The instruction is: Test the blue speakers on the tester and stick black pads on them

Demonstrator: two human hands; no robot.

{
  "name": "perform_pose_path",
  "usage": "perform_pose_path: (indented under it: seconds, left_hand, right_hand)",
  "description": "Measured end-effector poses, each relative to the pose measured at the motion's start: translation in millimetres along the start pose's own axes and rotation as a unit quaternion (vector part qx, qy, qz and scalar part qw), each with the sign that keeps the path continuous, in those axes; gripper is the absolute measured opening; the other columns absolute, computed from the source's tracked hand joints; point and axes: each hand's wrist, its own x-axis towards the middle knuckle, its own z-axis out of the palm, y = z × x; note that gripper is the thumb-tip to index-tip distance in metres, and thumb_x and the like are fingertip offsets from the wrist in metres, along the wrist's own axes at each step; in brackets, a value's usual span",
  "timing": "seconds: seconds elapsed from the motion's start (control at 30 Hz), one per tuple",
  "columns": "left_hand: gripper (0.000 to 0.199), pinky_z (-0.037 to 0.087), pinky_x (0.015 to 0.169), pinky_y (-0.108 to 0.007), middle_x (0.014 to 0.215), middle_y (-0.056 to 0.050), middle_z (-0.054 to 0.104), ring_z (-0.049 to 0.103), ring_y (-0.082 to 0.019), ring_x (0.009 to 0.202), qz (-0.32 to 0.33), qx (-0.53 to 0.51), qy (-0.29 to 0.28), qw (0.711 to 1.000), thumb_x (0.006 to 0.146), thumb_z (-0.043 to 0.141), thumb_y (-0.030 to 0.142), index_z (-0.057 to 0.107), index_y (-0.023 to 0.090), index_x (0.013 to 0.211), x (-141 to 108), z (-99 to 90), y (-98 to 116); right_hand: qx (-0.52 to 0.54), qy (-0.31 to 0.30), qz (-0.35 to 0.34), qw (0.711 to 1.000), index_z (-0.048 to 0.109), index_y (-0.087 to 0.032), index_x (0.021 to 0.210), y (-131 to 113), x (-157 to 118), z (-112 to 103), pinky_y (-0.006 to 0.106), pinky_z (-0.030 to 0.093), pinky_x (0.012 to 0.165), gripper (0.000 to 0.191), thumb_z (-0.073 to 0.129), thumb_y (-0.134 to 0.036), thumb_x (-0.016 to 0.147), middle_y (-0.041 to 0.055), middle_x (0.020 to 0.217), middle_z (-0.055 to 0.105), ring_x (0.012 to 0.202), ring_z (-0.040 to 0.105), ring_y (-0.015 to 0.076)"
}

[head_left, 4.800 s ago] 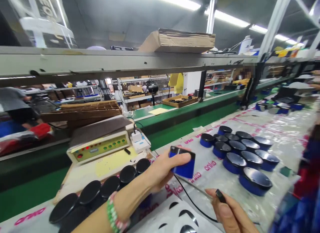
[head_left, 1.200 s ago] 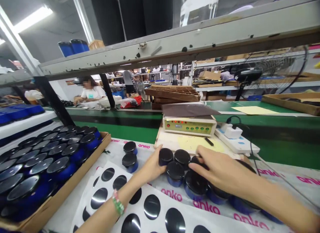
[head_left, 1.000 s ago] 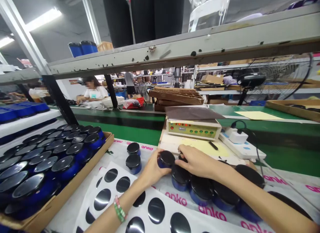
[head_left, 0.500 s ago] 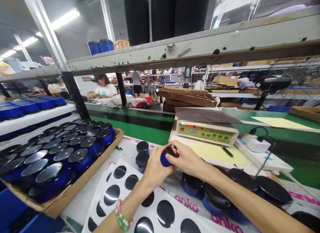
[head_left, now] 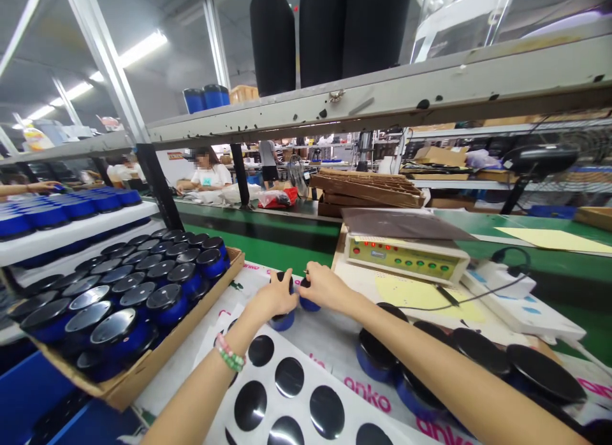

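Just below the centre of the view, at six o'clock, a short, round, blue-sided container with a glossy black top (head_left: 310, 301) is grasped between the thumb and fingers of the right hand (head_left: 323, 287), which is reached in from the four o'clock side. It is set close beside a matching blue-and-black container (head_left: 282, 322), slightly nearer seven o'clock, which is partly covered by the left hand (head_left: 275, 298). The left fingers are spread and bent over it; whether they are closed on anything cannot be told. A bracelet of pink, green and white beads (head_left: 229, 352) is worn on the left wrist.

At six o'clock, by the lower edge, a white sheet dotted with shiny black discs (head_left: 270, 394) is spread on pale plastic sheeting printed with pink lettering (head_left: 329, 336). At eight o'clock, a shallow brown cardboard tray (head_left: 191, 314) is packed with similar containers. Towards five o'clock, more blue drums with black tops (head_left: 373, 363) are partly hidden by the right forearm. At four o'clock, a cream box-shaped instrument with red lights and green buttons (head_left: 406, 257) is placed beside a white power strip (head_left: 523, 308). At ten o'clock, a co-worker in a white top (head_left: 217, 175) is seen beyond the green conveyor belt (head_left: 210, 231).
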Motion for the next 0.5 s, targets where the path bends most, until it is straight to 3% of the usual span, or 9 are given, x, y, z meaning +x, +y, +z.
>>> perform_pose_path:
  seconds: [0.13, 0.23, 0.3, 0.37, 0.43, 0.5]
  left_hand:
    - [0.041, 0.049, 0.087, -0.046, 0.128, -0.010, 0.049, 0.056, -0.024, 0.106, 0.042, -0.001, -0.035, 0.998, 0.090, 0.056, 0.032, 0.046, 0.019, 0.127, 7, -11.6, -13]
    - [0.041, 0.050, 0.086, -0.045, 0.129, -0.010, 0.049, 0.056, -0.024, 0.105, 0.075, -0.010, -0.053, 0.996, 0.090, 0.056, 0.031, 0.045, 0.019, 0.128, 9, -19.8, -25]
    - [0.045, 0.049, 0.087, -0.047, 0.131, -0.011, 0.048, 0.056, -0.025, 0.106, 0.093, -0.018, -0.058, 0.994, 0.089, 0.058, 0.032, 0.044, 0.019, 0.130, 10, -25.7, -31]
    - [0.060, 0.046, 0.091, -0.052, 0.136, -0.015, 0.043, 0.053, -0.032, 0.114, 0.113, -0.033, -0.047, 0.992, 0.081, 0.066, 0.037, 0.042, 0.020, 0.133, 8, -30.6, -32]
    - [0.072, 0.035, 0.097, -0.059, 0.144, -0.020, 0.032, 0.039, -0.041, 0.127, 0.149, -0.062, -0.013, 0.987, 0.076, 0.068, 0.039, 0.035, 0.020, 0.138, -1, -30.4, -23]
    - [0.072, 0.025, 0.105, -0.058, 0.148, -0.018, 0.025, 0.027, -0.039, 0.135, 0.220, -0.104, 0.015, 0.970, 0.078, 0.064, 0.037, 0.032, 0.022, 0.140, -15, -20.6, -5]
  right_hand:
    - [-0.004, -0.004, 0.013, 1.000, 0.056, -0.016, 0.114, -10, 13, 15, 0.041, 0.050, 0.082, 0.030, 0.057, -0.034, 0.090, 0.0071, 0.114, 0.058, 0.097, 0.059, 0.0202]
    - [0.011, -0.019, -0.002, 1.000, 0.057, -0.015, 0.111, -8, 12, 8, 0.038, 0.052, 0.077, 0.030, 0.055, -0.037, 0.090, 0.0061, 0.107, 0.061, 0.090, 0.061, 0.0180]
    - [0.019, -0.025, -0.015, 0.999, 0.058, -0.015, 0.107, -2, 4, -7, 0.034, 0.052, 0.071, 0.030, 0.053, -0.040, 0.091, 0.0046, 0.100, 0.062, 0.081, 0.062, 0.0150]
    - [0.014, -0.015, -0.020, 1.000, 0.058, -0.015, 0.105, 10, -10, -32, 0.032, 0.051, 0.068, 0.030, 0.050, -0.041, 0.092, 0.0032, 0.095, 0.062, 0.075, 0.061, 0.0133]
    - [-0.006, 0.009, -0.018, 1.000, 0.056, -0.015, 0.102, 28, -30, -60, 0.032, 0.049, 0.069, 0.027, 0.050, -0.038, 0.092, 0.0044, 0.092, 0.062, 0.076, 0.060, 0.0150]
    - [-0.034, 0.027, -0.015, 0.999, 0.055, -0.015, 0.096, 49, -56, -85, 0.033, 0.045, 0.070, 0.021, 0.053, -0.034, 0.089, 0.0081, 0.091, 0.063, 0.081, 0.060, 0.0202]
